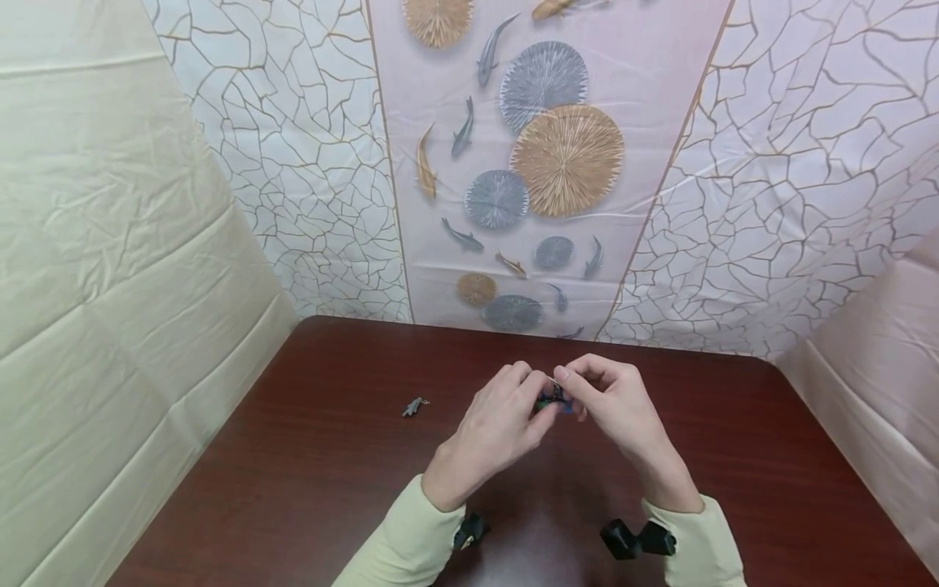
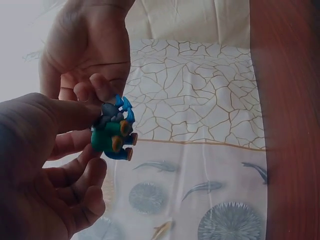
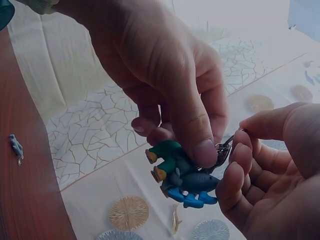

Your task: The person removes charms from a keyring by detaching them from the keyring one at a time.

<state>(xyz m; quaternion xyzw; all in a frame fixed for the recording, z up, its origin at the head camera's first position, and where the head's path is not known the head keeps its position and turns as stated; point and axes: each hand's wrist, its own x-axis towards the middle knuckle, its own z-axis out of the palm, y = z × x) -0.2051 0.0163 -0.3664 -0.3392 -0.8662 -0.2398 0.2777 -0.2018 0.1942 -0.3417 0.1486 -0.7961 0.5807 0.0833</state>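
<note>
A small green, dark grey and blue toy figure charm (image 3: 192,181) with orange-brown ends is held up above the table between both hands. My left hand (image 1: 493,422) grips its body between thumb and fingers. In the left wrist view, the charm's green part (image 2: 104,135) sticks out past the fingertips. Dark metal links (image 3: 223,152) rise from its top beside the left thumb. With thumb and index finger, my right hand (image 1: 619,408) pinches a thin metal ring (image 3: 233,137) at those links. Its other fingers curl close to the charm's blue end.
A small grey figure charm (image 1: 413,407) with a short chain lies on the dark red-brown table (image 1: 308,456), left of the hands. Patterned cloth (image 1: 330,244) hangs behind the table's far edge, and pale cloth (image 1: 147,310) hangs along its left side.
</note>
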